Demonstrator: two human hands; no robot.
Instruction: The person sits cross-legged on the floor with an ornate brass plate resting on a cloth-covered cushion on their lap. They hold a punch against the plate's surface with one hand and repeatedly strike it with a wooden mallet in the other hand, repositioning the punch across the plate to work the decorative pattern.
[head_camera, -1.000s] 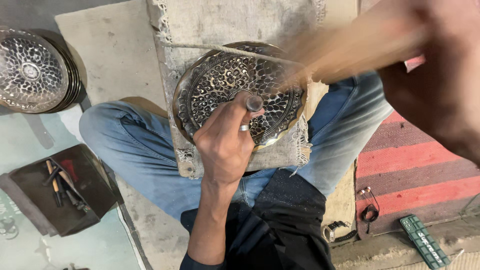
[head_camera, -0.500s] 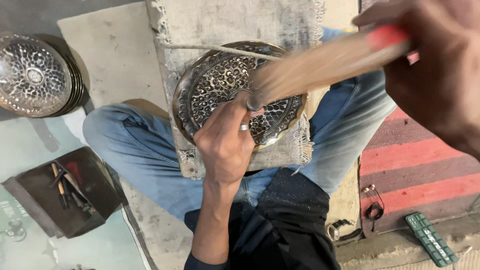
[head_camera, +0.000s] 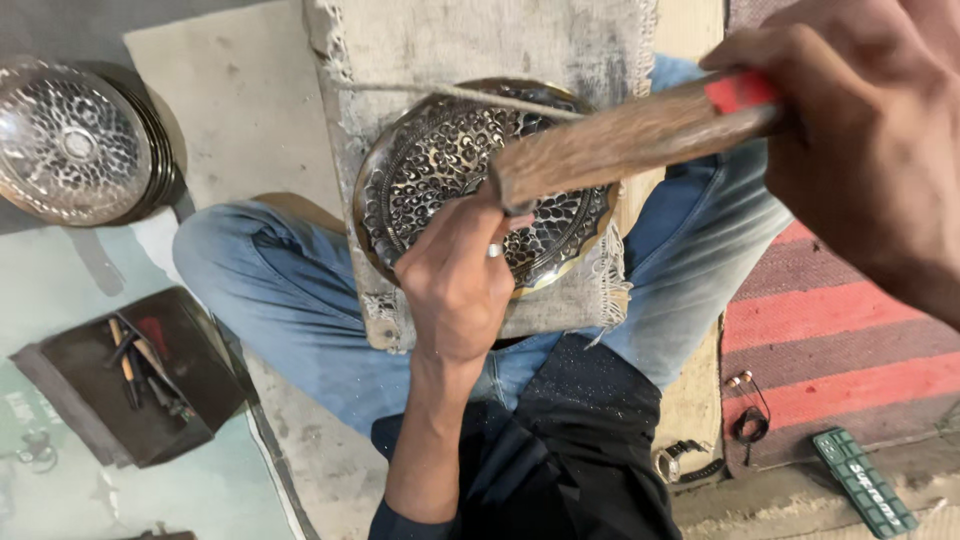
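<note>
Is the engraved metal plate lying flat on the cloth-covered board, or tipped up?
Flat. The engraved metal plate lies face up on the cloth-covered board, its full round rim visible, with the left hand resting on it.

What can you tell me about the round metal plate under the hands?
The engraved metal plate is round, dark, with a dense pierced-looking scale pattern and a brassy rim. It lies flat on a grey cloth-covered block over the lap. The left hand rests on its lower edge; a cord crosses its top; the wooden mallet partly hides it.
</note>
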